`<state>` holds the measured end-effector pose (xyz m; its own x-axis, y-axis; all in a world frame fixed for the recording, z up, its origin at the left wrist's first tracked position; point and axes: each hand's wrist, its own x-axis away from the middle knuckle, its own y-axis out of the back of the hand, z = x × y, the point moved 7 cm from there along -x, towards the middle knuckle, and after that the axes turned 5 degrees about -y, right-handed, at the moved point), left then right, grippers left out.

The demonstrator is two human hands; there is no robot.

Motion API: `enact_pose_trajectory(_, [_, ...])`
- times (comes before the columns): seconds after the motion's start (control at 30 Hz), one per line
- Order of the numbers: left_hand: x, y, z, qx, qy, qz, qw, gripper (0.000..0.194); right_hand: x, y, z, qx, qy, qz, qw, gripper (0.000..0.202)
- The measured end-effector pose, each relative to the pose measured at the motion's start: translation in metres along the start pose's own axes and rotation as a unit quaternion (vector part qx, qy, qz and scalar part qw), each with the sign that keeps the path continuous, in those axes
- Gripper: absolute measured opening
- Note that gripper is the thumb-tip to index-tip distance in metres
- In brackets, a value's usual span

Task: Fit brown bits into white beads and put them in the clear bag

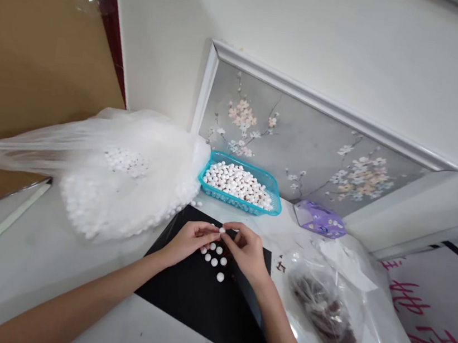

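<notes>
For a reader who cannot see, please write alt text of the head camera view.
Two bare hands, left and right, hold a small white ball above a black mat. Behind are a blue basket of white balls and a framed flower picture; a bulging clear bag stands left.

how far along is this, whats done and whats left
Partway, it seems. The blue basket holds many white balls with dark red bits, probably the done ones. The left hand and right hand meet at one white ball. Apparently left: loose balls on the black sheet and the big bagful.
</notes>
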<state>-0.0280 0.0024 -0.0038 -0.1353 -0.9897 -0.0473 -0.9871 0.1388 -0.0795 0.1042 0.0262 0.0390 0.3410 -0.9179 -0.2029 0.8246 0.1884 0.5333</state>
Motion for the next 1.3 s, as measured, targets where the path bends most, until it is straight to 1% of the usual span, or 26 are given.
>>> enact_pose_trajectory(0.17, [-0.002,0.005,0.001,0.02,-0.002,-0.023,1.0,0.028,0.003,-0.001,0.007,0.026,0.024,0.015,0.999,0.018])
enact_pose_trajectory(0.27, [-0.003,0.006,0.002,0.026,0.002,-0.029,0.999,0.028,0.001,-0.002,0.007,0.005,0.021,0.027,0.999,0.021])
enact_pose_trajectory(0.33, [-0.003,0.006,0.003,0.029,0.005,-0.031,0.999,0.029,-0.002,0.004,0.002,-0.014,0.012,0.005,1.0,0.023])
enact_pose_trajectory(0.4, [-0.002,0.007,0.003,0.029,0.012,-0.038,0.999,0.032,-0.006,0.014,-0.009,0.029,0.0,-0.054,0.998,0.022])
enact_pose_trajectory(0.47, [-0.002,0.007,0.003,0.025,0.017,-0.041,0.999,0.033,-0.009,0.021,-0.022,0.124,-0.018,-0.101,0.987,0.022])
enact_pose_trajectory(0.5, [-0.001,0.007,0.002,0.021,0.018,-0.041,0.999,0.032,-0.01,0.021,-0.029,0.167,-0.028,-0.106,0.98,0.023])
enact_pose_trajectory(0.57, [-0.001,0.006,0.002,0.012,0.016,-0.039,0.999,0.031,-0.011,0.017,-0.04,0.219,-0.041,-0.094,0.97,0.024])
enact_pose_trajectory(0.63, [-0.001,0.006,0.001,0.005,0.014,-0.039,0.999,0.03,-0.01,0.013,-0.046,0.235,-0.041,-0.08,0.968,0.026])
enact_pose_trajectory(0.73, [-0.001,0.006,0.0,0.001,0.017,-0.04,0.999,0.028,-0.01,0.009,-0.044,0.239,-0.035,-0.078,0.967,0.027])
enact_pose_trajectory(0.83, [-0.001,0.007,0.0,0.002,0.022,-0.042,0.999,0.029,-0.011,0.009,-0.042,0.218,-0.036,-0.08,0.972,0.025])
enact_pose_trajectory(0.97, [-0.001,0.008,0.0,0.0,0.025,-0.044,0.999,0.03,-0.015,0.008,-0.047,0.157,-0.044,-0.072,0.984,0.02])
enact_pose_trajectory(1.1, [-0.001,0.008,0.0,0.008,0.023,-0.042,0.999,0.029,-0.015,0.011,-0.049,0.127,-0.052,-0.091,0.986,0.024])
enact_pose_trajectory(1.17, [-0.001,0.008,0.0,0.014,0.022,-0.044,0.999,0.028,-0.014,0.013,-0.045,0.091,-0.056,-0.1,0.989,0.028])
enact_pose_trajectory(1.3, [-0.001,0.007,-0.004,0.024,0.009,-0.04,0.999,0.03,-0.01,0.016,-0.027,-0.038,-0.053,-0.114,0.991,0.027])
